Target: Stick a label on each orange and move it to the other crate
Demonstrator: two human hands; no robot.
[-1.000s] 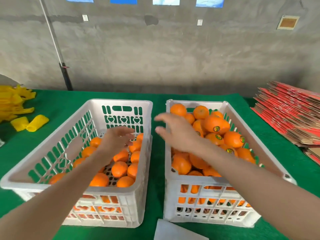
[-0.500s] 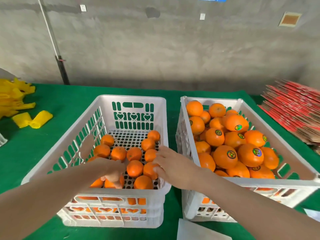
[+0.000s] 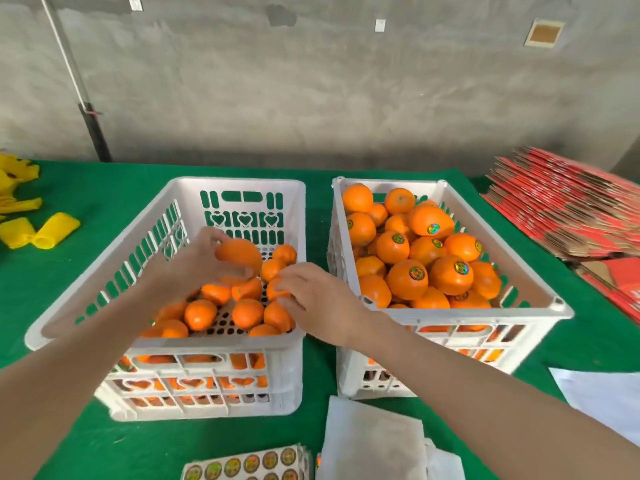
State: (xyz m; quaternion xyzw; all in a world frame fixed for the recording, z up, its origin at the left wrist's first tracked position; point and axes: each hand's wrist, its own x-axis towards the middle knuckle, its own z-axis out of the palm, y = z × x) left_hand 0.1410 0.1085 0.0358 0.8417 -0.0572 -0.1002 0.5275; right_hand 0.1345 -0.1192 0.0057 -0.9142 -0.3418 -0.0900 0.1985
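Holding an orange (image 3: 239,254) up over the left crate (image 3: 235,183), the left hand (image 3: 194,271) has its fingers curled round it. The right hand (image 3: 322,303) pinches a second orange (image 3: 275,289) lying in that crate. The right crate (image 3: 450,313) holds labelled oranges (image 3: 408,278).

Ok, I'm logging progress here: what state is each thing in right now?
Left crate: partly filled, no labels showing.
Right crate: heaped, labels showing on many.
Left hand: grips an orange above the left crate.
Right hand: fingers on another orange in the left crate, grip unclear.
Sticker sheet: lies flat, stickers remaining.
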